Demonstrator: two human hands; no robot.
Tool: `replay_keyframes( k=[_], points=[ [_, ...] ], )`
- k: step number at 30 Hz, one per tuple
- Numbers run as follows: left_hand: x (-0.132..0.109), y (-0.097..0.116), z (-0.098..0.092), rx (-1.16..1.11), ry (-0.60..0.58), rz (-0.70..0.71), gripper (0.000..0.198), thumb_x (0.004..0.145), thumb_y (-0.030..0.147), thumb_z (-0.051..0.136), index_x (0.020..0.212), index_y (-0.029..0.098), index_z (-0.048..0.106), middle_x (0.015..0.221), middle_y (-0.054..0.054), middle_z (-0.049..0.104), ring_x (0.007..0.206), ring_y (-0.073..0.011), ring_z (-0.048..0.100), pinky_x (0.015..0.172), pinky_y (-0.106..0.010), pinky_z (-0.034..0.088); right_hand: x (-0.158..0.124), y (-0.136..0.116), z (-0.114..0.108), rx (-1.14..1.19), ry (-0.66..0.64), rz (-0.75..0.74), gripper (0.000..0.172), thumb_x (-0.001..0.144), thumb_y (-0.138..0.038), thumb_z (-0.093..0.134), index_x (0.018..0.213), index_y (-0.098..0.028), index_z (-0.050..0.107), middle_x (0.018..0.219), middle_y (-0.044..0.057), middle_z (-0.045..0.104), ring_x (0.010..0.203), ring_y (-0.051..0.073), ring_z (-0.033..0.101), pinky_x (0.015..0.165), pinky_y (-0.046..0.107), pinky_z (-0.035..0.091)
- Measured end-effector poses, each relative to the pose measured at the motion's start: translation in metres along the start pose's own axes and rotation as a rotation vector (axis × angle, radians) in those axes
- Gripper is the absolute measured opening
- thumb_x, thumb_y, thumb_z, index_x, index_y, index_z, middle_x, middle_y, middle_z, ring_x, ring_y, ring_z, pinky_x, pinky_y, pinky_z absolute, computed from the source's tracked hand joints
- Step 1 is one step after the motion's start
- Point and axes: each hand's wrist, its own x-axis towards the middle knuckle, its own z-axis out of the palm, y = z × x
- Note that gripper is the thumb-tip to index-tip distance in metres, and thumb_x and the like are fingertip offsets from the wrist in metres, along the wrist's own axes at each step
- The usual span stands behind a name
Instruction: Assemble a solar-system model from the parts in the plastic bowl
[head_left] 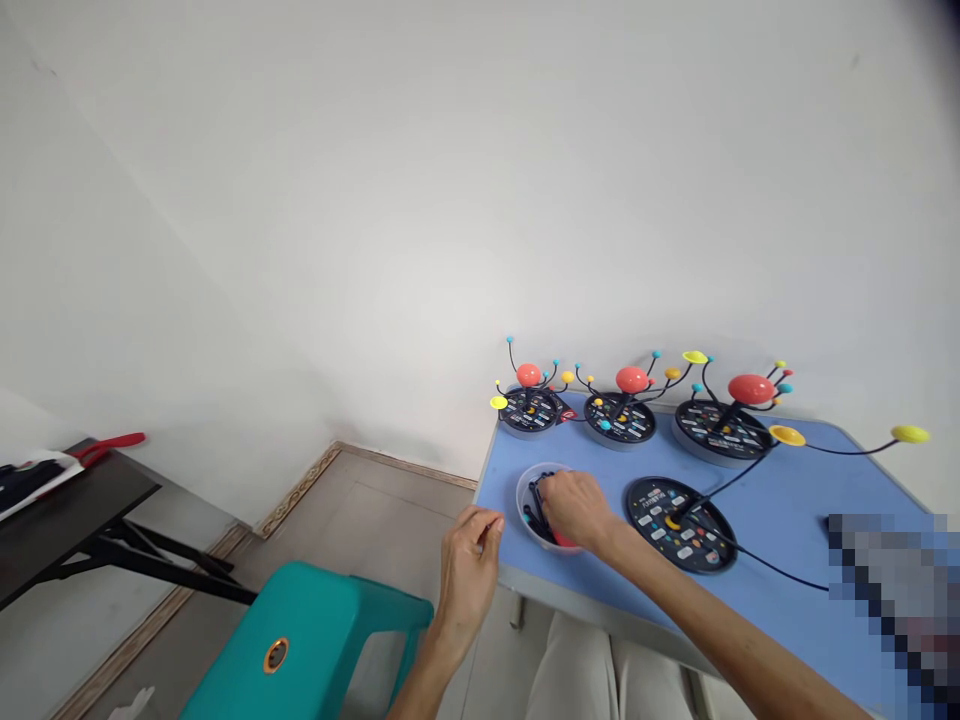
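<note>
Far L: a dark side table [67,500] w/ a red-handled tool [112,443] lying on it, well apart from the work. A teal stool [315,640] is standing nearer, below the L corner of the blue surface [795,500]. L hand [469,555] is hovering just off that surface's L edge, wrist bent, palm facing in. Its fingers [491,525] are curling w/ thumb and forefinger tips meeting; can't tell if anything tiny is pinched there. Just R of it, a clear bowl [525,490] is sitting near the front-L corner of the surface, holding small dark rods, blue beads and a red piece [566,541]. R hand [577,510] is reaching in from the R, forearm lying diagonally over the surface, back of hand up. It is dipping into the bowl and hiding most of what's inside; whether it's closing on a part or only sifting, can't tell. Step in hand, as I read it: sorting through the bowl for a part. A clean lift from there would call for a light pinch on one piece, w/o dragging the tangled rods or tipping the bowl twd the near edge. R of the hand, a black disc base [681,523] is lying flat, w/ thin rods running out to a yellow dish [786,435] and a yellow-green one [910,433]. Along the back, three assembled models [621,405] are standing in a row by the wall.
</note>
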Motion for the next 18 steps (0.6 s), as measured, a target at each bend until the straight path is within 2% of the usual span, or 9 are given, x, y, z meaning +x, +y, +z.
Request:
replay_keyframes(
  k=[2, 4, 8, 10, 13, 15, 18],
  points=[
    [0.007, 0.005, -0.001, 0.023, -0.010, 0.023, 0.025, 0.092, 0.028, 0.052, 0.086, 0.020, 0.074, 0.078, -0.003, 0.066, 0.066, -0.0140, 0.059, 0.059, -0.023, 0.044, -0.002, 0.011, -0.005, 0.062, 0.047, 0.056, 0.029, 0.085, -0.011, 0.047, 0.091, -0.015, 0.074, 0.086, 0.015, 0.075, 0.081, 0.025, 0.070, 0.063, 0.028, 0.044],
    [0.014, 0.010, -0.001, 0.054, -0.025, 0.046, 0.023, 0.092, 0.025, 0.051, 0.089, 0.020, 0.073, 0.081, -0.004, 0.067, 0.070, -0.0144, 0.061, 0.061, -0.024, 0.046, -0.007, 0.025, -0.012, 0.297, 0.131, 0.100, 0.026, 0.086, -0.018, 0.048, 0.089, -0.019, 0.073, 0.078, 0.008, 0.074, 0.073, 0.020, 0.067, 0.060, 0.026, 0.041],
    [0.029, 0.020, 0.006, 0.209, -0.090, 0.137, 0.023, 0.093, 0.019, 0.049, 0.098, 0.020, 0.071, 0.090, -0.004, 0.068, 0.083, -0.0160, 0.065, 0.072, -0.026, 0.049, -0.027, 0.047, -0.024, 1.185, 0.273, 0.132, 0.019, 0.078, -0.035, 0.062, 0.073, -0.018, 0.069, 0.061, 0.000, 0.063, 0.053, 0.013, 0.050, 0.051, 0.025, 0.035],
    [0.037, 0.027, 0.015, 0.398, -0.187, 0.179, 0.028, 0.094, 0.015, 0.043, 0.104, 0.021, 0.069, 0.096, -0.006, 0.068, 0.086, -0.0167, 0.066, 0.074, -0.027, 0.050, -0.039, 0.050, -0.026, 1.494, 0.273, 0.130, 0.022, 0.071, -0.040, 0.070, 0.071, -0.018, 0.068, 0.064, 0.000, 0.063, 0.051, 0.010, 0.045, 0.048, 0.024, 0.032],
    [0.048, 0.039, 0.033, 0.797, -0.420, 0.193, 0.036, 0.093, 0.007, 0.036, 0.110, 0.019, 0.066, 0.106, -0.009, 0.065, 0.082, -0.0183, 0.068, 0.069, -0.028, 0.050, -0.055, 0.049, -0.025, 1.810, 0.243, 0.134, 0.028, 0.065, -0.042, 0.078, 0.072, -0.017, 0.067, 0.071, 0.004, 0.067, 0.052, 0.009, 0.045, 0.046, 0.023, 0.030],
    [0.055, 0.047, 0.045, 1.002, -0.557, 0.201, 0.036, 0.091, 0.004, 0.036, 0.111, 0.015, 0.065, 0.109, -0.014, 0.064, 0.081, -0.0206, 0.068, 0.067, -0.029, 0.050, -0.064, 0.047, -0.024, 1.940, 0.235, 0.149, 0.031, 0.064, -0.043, 0.080, 0.074, -0.017, 0.066, 0.069, 0.004, 0.066, 0.051, 0.009, 0.044, 0.045, 0.022, 0.030],
    [0.064, 0.054, 0.058, 1.110, -0.653, 0.227, 0.033, 0.090, 0.002, 0.038, 0.107, 0.009, 0.065, 0.105, -0.019, 0.065, 0.086, -0.0240, 0.069, 0.068, -0.030, 0.050, -0.077, 0.047, -0.025, 2.029, 0.260, 0.178, 0.034, 0.064, -0.043, 0.082, 0.077, -0.017, 0.065, 0.065, 0.003, 0.064, 0.049, 0.008, 0.044, 0.042, 0.021, 0.028]
  ],
)
